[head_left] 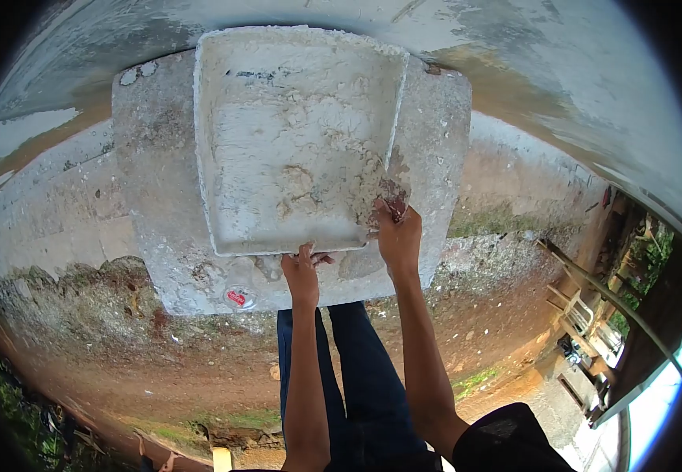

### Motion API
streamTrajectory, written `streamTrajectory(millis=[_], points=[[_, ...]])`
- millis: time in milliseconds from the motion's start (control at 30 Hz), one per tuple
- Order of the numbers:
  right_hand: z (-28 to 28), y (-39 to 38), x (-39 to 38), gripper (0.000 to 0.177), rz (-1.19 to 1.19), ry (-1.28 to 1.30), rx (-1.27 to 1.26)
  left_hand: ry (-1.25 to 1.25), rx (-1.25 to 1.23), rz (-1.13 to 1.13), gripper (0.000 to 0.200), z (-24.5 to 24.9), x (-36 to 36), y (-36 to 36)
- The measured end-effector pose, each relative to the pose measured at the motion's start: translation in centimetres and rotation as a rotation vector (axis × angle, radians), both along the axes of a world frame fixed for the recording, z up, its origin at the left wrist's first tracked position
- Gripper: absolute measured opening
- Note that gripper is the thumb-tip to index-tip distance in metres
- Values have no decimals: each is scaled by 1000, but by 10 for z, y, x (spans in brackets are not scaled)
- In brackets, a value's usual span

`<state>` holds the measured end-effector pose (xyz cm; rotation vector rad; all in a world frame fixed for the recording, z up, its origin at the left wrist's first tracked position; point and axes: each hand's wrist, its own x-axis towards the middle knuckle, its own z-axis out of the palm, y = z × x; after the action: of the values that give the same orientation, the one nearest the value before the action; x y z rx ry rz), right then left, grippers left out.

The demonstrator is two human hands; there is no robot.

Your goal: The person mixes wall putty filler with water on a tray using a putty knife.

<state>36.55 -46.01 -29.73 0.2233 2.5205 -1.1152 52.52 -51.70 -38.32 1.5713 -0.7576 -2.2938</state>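
Outdoor yard, seemingly a small building site: bare dirt [199, 370] with grass patches [474, 381], weathered plastered wall [514, 47], rough concrete block [152, 236] bearing a mortar-caked tray [293, 134], plastic chairs [585, 311] off right.

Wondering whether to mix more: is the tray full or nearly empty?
Nearly empty: the tray shows its floor, with only thin smears near the scraper in the right hand.

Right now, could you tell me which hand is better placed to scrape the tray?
Probably the right hand: it holds the scraper, its blade at the near right corner of the tray. The left hand only rests on the near rim.
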Motion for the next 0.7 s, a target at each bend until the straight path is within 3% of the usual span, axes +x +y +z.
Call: streamTrajectory(millis=[67,367,700], points=[[-5,11,-7,20,21,-204,-112,20,-11,-29,22,-5,3,-1],[-7,-5,7,21,-295,-230,-216,-11,-46,8,25,0,-3,1],[6,2,-7,30,-339,-425,-482,-19,-40,2,19,8,-7,-1]])
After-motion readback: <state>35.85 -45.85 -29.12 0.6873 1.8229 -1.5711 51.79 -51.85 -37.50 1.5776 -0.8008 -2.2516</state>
